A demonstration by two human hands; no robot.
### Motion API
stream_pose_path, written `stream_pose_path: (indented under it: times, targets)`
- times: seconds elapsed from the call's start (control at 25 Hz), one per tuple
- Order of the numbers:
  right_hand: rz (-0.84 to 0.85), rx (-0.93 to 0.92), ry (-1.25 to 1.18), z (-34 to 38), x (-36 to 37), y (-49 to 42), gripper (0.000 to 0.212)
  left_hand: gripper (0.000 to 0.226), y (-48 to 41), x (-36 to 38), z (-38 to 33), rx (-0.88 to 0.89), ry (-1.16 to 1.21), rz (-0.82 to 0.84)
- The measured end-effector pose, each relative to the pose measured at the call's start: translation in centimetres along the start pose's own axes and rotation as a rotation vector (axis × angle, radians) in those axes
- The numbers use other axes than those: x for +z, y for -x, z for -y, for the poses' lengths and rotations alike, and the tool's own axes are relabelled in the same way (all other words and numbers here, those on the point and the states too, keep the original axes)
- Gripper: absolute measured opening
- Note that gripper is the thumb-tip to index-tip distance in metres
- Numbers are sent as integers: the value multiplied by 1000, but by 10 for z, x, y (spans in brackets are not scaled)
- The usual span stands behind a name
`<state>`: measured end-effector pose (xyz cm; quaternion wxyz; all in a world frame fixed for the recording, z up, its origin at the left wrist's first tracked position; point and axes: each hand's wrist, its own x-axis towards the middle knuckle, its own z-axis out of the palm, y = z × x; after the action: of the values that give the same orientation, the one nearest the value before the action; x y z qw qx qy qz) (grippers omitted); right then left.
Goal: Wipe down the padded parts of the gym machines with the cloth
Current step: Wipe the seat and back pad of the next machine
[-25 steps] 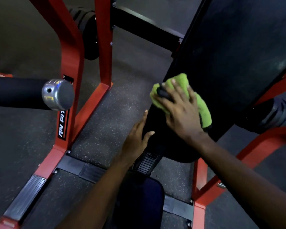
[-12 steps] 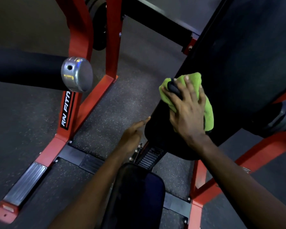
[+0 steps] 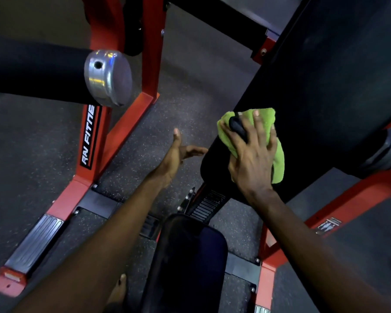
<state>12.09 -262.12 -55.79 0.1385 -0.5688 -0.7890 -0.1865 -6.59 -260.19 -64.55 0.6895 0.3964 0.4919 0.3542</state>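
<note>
At the far left a foam roller pad juts in, a matt black cylinder closed by a shiny, dished metal end cap. Its round shape calls for the cloth wrapped around it, not passed flat over it. Behind it stands the red frame, glossy painted square tube with bolted joints, on a speckled rubber floor. Neither is padded, so neither needs wiping.

The person's left grip hangs over the floor, released and carrying nothing, fingers stretched toward the lower end of the back pad. Whether a fingertip touches it cannot be told. Laid against that edge, it would likely steady the pad well. Below, in the middle, lies the seat pad, smooth dark vinyl with rounded corners, apparently awaiting its turn.

Right of centre the green cloth, a nappy microfibre folded thick, lies on the left edge of the back pad, near its lower end. The right grip presses it there with spread, straight fingers, not clenched around it. A small dark rounded thing shows between two fingers, and what it is cannot be told.

Broad flat pressure suits this slick, faintly glossy upholstery: long overlapping strokes up the slope, with the cloth lapped over the edge to catch the side. The back pad fills the right, a long flat slab set at a tilt, most of it beyond the cloth and probably unwiped.
</note>
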Motion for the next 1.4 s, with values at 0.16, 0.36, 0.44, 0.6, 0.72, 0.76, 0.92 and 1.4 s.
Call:
stream_pose_path:
  times: [0.16,0.36,0.44,0.6,0.72,0.76,0.92,1.4]
  targets:
    - [87,-127,57,11,18,32,76,95,-8,-5,-14,44,25,3]
    - [211,-247,107,25,35,52,63,92,-18,6,-54,144,-132,112]
    - [265,-342,94,26,39,62,58,92,-22,8,-59,146,-169,124]
    - [220,-226,50,36,39,47,68,91,-26,5,-65,165,-202,130]
    - [176,-139,19,52,46,37,61,91,-29,3,-68,166,-225,142]
    - [176,-166,27,52,50,42,56,91,-30,4,-68,175,-227,139]
    - [204,-293,49,42,57,63,47,80,-35,11,-68,211,-235,103]
    - [155,-283,-7,-3,63,106,66,59,-39,58,-27,342,-402,78]
